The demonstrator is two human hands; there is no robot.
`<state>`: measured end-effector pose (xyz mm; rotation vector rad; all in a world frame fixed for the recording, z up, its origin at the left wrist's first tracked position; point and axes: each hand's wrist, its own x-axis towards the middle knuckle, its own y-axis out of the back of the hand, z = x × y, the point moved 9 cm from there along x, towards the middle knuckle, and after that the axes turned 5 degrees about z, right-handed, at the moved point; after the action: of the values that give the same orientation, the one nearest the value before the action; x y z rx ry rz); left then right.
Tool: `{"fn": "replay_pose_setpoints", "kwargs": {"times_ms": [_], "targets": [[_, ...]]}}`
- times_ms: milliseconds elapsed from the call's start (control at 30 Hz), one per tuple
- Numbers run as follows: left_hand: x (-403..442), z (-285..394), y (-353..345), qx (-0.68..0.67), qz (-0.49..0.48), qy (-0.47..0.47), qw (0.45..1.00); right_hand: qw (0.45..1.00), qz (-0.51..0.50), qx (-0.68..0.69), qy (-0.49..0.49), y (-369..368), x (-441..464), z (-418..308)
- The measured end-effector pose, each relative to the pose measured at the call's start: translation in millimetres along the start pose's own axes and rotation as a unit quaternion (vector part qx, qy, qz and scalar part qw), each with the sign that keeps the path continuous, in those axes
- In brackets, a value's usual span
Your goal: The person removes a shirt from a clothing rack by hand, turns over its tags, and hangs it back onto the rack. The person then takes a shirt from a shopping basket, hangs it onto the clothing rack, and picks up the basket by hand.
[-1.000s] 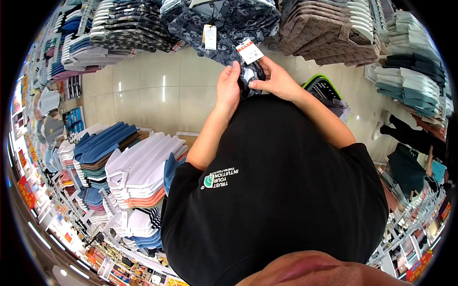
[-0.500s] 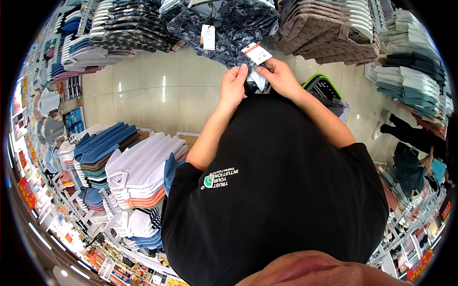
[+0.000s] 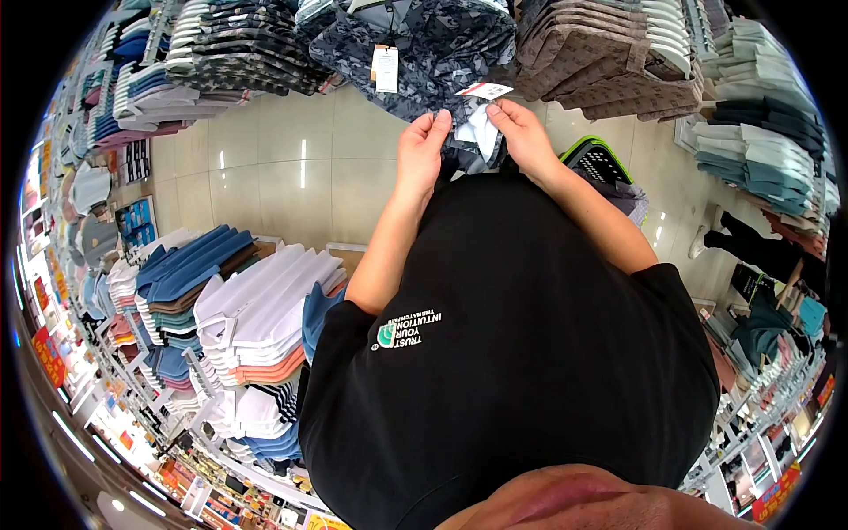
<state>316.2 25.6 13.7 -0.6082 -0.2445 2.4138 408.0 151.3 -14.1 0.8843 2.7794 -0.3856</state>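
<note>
A dark blue-grey patterned shirt (image 3: 424, 66) hangs in front of me at the top of the head view. My left hand (image 3: 420, 152) is closed, its thumb and fingers pinching the shirt's lower edge. Just to the right, my right hand (image 3: 523, 134) is also closed, pinching the fabric beside a white label (image 3: 480, 132) that sticks out between both hands. Above the right fingers a price tag (image 3: 484, 90) with a red stripe lies tilted, seen at a slant. A second paper tag (image 3: 385, 69) hangs on the shirt's front.
Brown patterned shirts (image 3: 601, 62) hang at the right, camouflage shirts (image 3: 256, 44) at the left. A green-rimmed black basket (image 3: 596, 163) stands by my right forearm. White polo shirts (image 3: 265, 300) hang at the lower left. Another person's dark-trousered leg (image 3: 751, 247) shows at the far right.
My hands have moved apart and slightly up, my left hand leftward. More of the white label shows between them. The price tag has tipped from facing me to a slant.
</note>
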Motion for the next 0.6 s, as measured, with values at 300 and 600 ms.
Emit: {"fn": "replay_pose_setpoints", "kwargs": {"times_ms": [300,600], "targets": [[10,8,18,0.005,0.028,-0.043,0.999,0.996,0.082,0.002,0.020,19,4,-4],[19,25,37,-0.066,0.058,-0.072,0.994,0.977,0.125,0.174,-0.013,27,2,-10]]}}
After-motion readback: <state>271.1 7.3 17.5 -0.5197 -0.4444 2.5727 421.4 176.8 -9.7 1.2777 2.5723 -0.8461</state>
